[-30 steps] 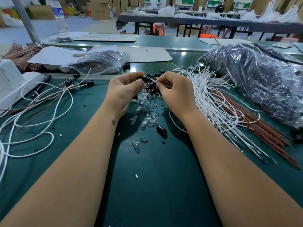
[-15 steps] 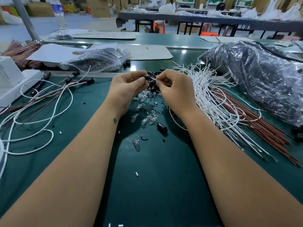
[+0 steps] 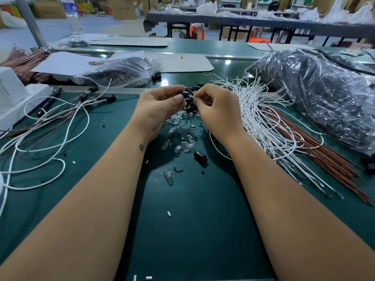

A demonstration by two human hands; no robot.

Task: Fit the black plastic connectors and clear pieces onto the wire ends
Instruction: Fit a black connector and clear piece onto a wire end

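My left hand [image 3: 160, 110] pinches a small black plastic connector [image 3: 185, 93] between thumb and fingers above the green table. Facing it, my right hand [image 3: 217, 112] pinches the end of a white wire [image 3: 191, 96] that meets the connector. Under both hands lies a small heap of loose black connectors [image 3: 190, 106] and clear pieces [image 3: 185, 146]. One black connector [image 3: 200, 156] and one clear piece [image 3: 168, 176] lie apart, nearer to me. A fan of loose white wires [image 3: 261, 118] spreads to the right of my right hand.
Brown wires [image 3: 316, 147] lie beside the white ones. A big dark plastic bag [image 3: 324, 92] fills the right side. Finished wires with black ends [image 3: 60, 110] sprawl at left near a white box [image 3: 14, 98]. A clear bag of parts [image 3: 121, 72] sits behind.
Both hands stay together at the same spot; the wire end and the connector have shifted only slightly between the fingers. The view has tilted a little.
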